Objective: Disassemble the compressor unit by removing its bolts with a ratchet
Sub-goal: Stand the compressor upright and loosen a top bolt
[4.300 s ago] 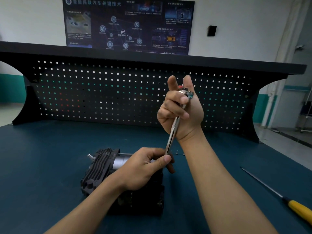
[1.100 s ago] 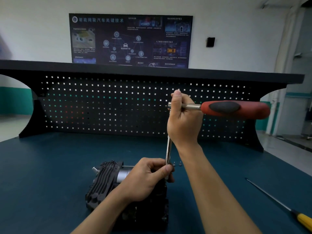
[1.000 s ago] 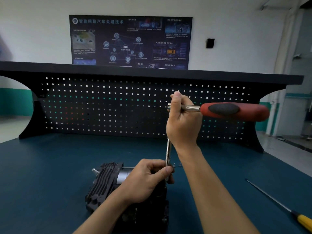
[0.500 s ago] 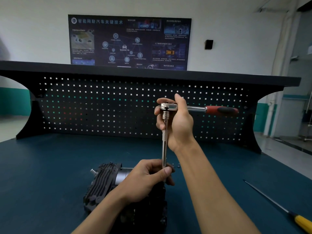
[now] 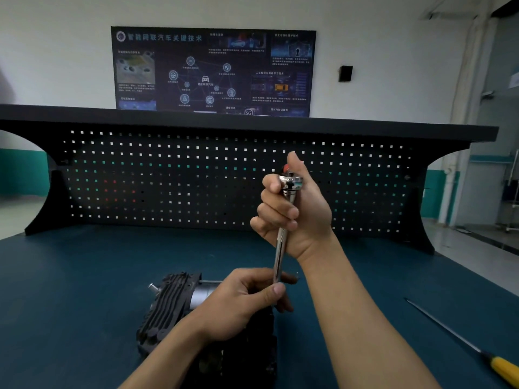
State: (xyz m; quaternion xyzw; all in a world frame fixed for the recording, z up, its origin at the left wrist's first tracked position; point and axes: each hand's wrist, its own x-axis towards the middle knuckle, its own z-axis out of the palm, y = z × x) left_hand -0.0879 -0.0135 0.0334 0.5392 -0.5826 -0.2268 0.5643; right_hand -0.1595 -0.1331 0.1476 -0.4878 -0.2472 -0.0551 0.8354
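My right hand (image 5: pixel 295 214) wraps the ratchet (image 5: pixel 290 182) head, high above the compressor (image 5: pixel 168 304). My left hand (image 5: pixel 244 301) pinches the extension (image 5: pixel 279 254) just over its top. The extension leans, so the socket, hidden below that hand, may slip and round the bolt.

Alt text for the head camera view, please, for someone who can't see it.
A person's right hand grips the head of a ratchet, its extension bar standing nearly upright, while the left hand pinches the bar's lower end over a black compressor unit on a blue bench. A yellow-handled screwdriver lies to the right.
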